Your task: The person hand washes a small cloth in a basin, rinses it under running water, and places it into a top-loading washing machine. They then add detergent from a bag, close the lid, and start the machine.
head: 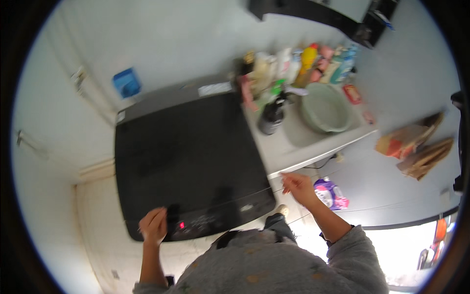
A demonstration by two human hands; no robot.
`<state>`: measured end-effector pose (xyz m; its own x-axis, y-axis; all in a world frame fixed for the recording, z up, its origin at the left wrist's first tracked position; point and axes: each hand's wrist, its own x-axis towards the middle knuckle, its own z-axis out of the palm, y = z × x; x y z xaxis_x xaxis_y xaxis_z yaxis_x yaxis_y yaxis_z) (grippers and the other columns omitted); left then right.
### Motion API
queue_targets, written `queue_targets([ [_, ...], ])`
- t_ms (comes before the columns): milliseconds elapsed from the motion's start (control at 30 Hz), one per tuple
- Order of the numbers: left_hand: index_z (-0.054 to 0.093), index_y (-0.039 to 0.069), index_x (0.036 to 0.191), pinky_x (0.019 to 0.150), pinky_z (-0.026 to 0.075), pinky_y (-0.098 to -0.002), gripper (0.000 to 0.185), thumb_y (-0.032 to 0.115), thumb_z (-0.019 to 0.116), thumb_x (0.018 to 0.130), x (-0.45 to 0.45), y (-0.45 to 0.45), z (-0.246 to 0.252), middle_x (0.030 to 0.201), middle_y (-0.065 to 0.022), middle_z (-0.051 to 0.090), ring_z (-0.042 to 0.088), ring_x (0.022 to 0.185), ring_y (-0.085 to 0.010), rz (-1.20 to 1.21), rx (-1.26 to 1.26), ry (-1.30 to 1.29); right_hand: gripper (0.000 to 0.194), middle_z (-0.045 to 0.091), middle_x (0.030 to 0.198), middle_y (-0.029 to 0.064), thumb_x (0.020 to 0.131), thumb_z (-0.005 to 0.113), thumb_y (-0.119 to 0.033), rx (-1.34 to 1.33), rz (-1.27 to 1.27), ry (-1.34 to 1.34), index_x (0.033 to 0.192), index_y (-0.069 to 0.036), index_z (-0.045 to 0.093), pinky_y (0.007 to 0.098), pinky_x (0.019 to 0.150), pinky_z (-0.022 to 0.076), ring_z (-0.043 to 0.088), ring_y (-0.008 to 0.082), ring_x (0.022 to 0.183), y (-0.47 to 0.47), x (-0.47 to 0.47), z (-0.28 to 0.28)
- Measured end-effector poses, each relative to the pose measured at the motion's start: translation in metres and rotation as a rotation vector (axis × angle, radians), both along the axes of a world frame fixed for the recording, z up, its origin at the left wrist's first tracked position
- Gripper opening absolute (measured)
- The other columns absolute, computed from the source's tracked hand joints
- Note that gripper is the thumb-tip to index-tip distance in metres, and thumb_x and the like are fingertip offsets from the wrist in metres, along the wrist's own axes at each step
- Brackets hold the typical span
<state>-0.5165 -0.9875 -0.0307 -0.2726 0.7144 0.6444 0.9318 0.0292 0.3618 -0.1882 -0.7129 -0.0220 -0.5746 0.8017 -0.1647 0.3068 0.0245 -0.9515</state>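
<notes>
In front of me stands a top-loading washing machine with a dark, closed lid (pixel 183 154). Its front control panel (pixel 200 220) has a lit red display. My left hand (pixel 153 225) hovers at the panel's left end with its fingers bent; the palm side is hidden, and contact with the machine is unclear. My right hand (pixel 299 187) is in the air beside the machine's right front corner, just below the front edge of the sink counter (pixel 268 154). Its fingers are slightly curled and apart, and nothing shows between them.
A pale green basin (pixel 325 108) sits in the sink, beside a dark pump bottle (pixel 271 117). Several bottles (pixel 290 66) line the wall. A purple package (pixel 330 194) is low on the right, and paper bags (pixel 415 143) hang farther right. A blue box (pixel 126 82) is on the wall.
</notes>
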Motion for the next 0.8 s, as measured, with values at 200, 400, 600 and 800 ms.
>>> queue_targets([
  [200,0.061,0.002,0.077,0.054,0.050,-0.0298,0.013,-0.006,0.060,0.067,0.134,0.123,0.033,0.073,-0.0131,0.060,0.060,0.061,-0.0260,0.017,0.009,-0.003,0.030,0.054,0.089,0.0073,0.082,0.060,-0.023,-0.135,-0.912,0.626,0.100,0.001,0.052,0.0271,0.072,0.0498,0.058,0.0171,0.082,0.282,0.222,-0.001],
  [400,0.062,0.001,0.080,0.054,0.048,-0.0276,0.012,-0.003,0.059,0.069,0.303,0.341,0.087,0.075,-0.0124,0.060,0.060,0.062,-0.0226,-0.167,-0.075,-0.112,0.071,0.053,0.105,0.0183,0.072,0.067,-0.029,0.041,-0.843,-0.148,0.124,0.008,0.035,0.0299,0.080,0.0446,0.053,0.0216,0.095,0.543,0.350,-0.048],
  [600,0.047,-0.002,0.115,0.079,0.046,-0.0287,0.035,0.013,0.055,0.084,0.429,0.584,0.050,0.109,-0.0119,0.052,0.056,0.091,-0.0179,-0.304,-0.502,-1.269,0.065,0.057,0.095,0.0193,0.070,0.066,-0.031,-0.101,-0.640,-0.304,0.120,0.003,0.041,0.0345,0.052,0.0500,0.059,0.0253,0.069,0.649,0.395,-0.035],
  [800,0.041,-0.002,0.118,0.085,0.046,-0.0337,0.046,0.023,0.058,0.084,0.489,0.766,-0.029,0.114,-0.0122,0.048,0.053,0.098,-0.0218,0.025,-0.520,-1.842,0.038,0.058,0.081,0.0146,0.069,0.062,-0.018,-0.199,-0.578,-0.123,0.101,-0.001,0.052,0.0355,0.043,0.0475,0.057,0.0239,0.059,0.669,0.406,-0.037],
])
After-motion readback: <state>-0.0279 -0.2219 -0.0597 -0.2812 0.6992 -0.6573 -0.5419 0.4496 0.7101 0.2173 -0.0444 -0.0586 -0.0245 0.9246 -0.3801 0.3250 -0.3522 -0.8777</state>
